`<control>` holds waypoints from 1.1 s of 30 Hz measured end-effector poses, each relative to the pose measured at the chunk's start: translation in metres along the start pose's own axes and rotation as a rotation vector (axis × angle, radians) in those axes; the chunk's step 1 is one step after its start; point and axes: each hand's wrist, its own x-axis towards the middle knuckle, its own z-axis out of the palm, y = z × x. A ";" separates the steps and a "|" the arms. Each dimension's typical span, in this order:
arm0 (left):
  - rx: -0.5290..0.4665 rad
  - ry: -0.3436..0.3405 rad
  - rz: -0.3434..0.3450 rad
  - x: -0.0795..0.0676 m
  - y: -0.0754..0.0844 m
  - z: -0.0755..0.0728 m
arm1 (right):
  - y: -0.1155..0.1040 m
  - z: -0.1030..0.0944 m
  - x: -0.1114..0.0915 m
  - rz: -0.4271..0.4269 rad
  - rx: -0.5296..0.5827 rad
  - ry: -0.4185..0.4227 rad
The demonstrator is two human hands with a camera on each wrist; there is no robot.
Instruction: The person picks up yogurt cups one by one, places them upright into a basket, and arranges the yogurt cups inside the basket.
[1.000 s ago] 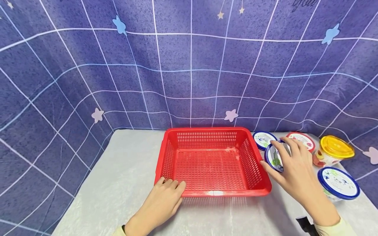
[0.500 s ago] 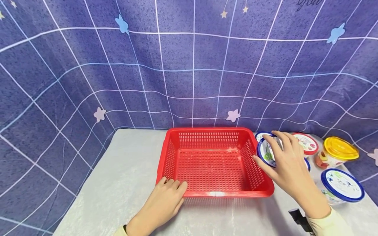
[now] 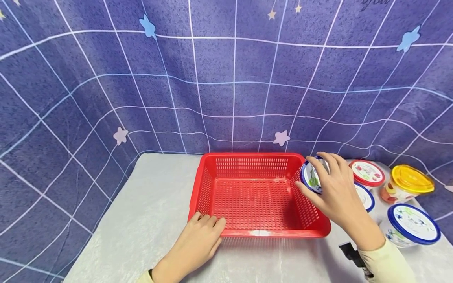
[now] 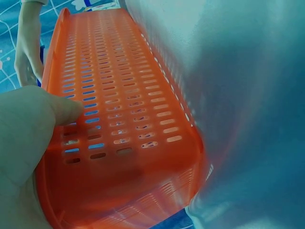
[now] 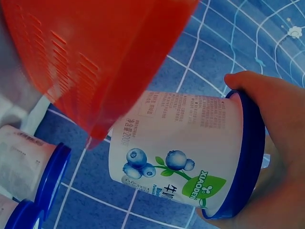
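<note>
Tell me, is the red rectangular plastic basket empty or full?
Empty: the head view shows the basket bare inside, its perforated bottom uncovered.

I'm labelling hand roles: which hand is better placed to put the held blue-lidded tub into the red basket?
Probably the right hand: it grips the blue-lidded tub by its lid, beside the right side of the red basket. The left hand grips the near rim, away from the tub.

Left hand (image 3: pixel 201 239) placed near, left of centre; fingers curled downward, left thumb (image 4: pixel 67 110) held straight, back of hand turned upward. Right hand (image 3: pixel 334 192) reached out farther, to right; fingers arched, right thumb (image 3: pixel 308 192) set opposite. Both forearms angled inward from near edge.
</note>
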 end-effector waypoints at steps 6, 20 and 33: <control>0.006 0.013 0.004 0.000 0.000 0.001 | 0.000 0.004 0.002 -0.009 0.022 -0.022; 0.012 -0.006 0.004 0.001 0.000 -0.001 | -0.002 0.021 0.015 -0.035 0.042 -0.084; 0.009 0.002 -0.002 0.001 0.001 -0.001 | 0.007 0.037 0.017 -0.059 0.069 -0.211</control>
